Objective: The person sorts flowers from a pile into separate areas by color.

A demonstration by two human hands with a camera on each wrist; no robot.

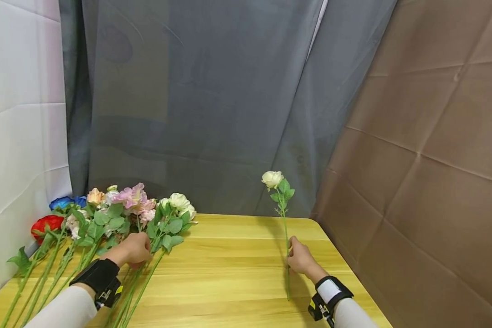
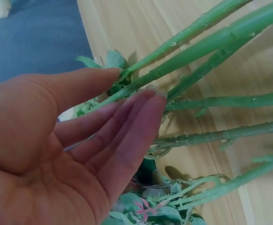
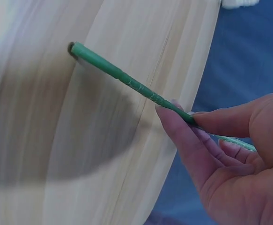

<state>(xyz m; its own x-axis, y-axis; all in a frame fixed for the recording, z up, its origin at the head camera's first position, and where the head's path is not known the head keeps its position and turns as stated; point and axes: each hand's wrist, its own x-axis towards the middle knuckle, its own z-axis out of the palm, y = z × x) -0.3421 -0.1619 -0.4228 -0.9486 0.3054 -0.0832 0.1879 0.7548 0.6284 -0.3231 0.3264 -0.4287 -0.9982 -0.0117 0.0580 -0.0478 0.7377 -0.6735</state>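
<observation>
My right hand (image 1: pixel 301 257) pinches the green stem (image 3: pixel 141 86) of a white artificial rose (image 1: pixel 272 179) between thumb and fingertips. That rose stands nearly upright over the right part of the table, leaves below its bloom. On the left, my left hand (image 1: pixel 133 249) reaches among several flowers lying on the table. Its thumb and fingertips close around a green stem (image 2: pixel 188 63), while other stems lie just beyond the fingers. White roses (image 1: pixel 179 202) lie just beyond this hand, and a pink flower (image 1: pixel 133 197) is close to them.
The wooden table (image 1: pixel 221 273) has rounded far corners. A red flower (image 1: pixel 47 225), blue flowers (image 1: pixel 61 202) and a peach flower (image 1: pixel 95 196) lie at the left. Grey cloth (image 1: pixel 221 105) hangs behind, white cloth (image 1: pixel 20 114) at the left, brown cloth (image 1: pixel 426 150) at the right.
</observation>
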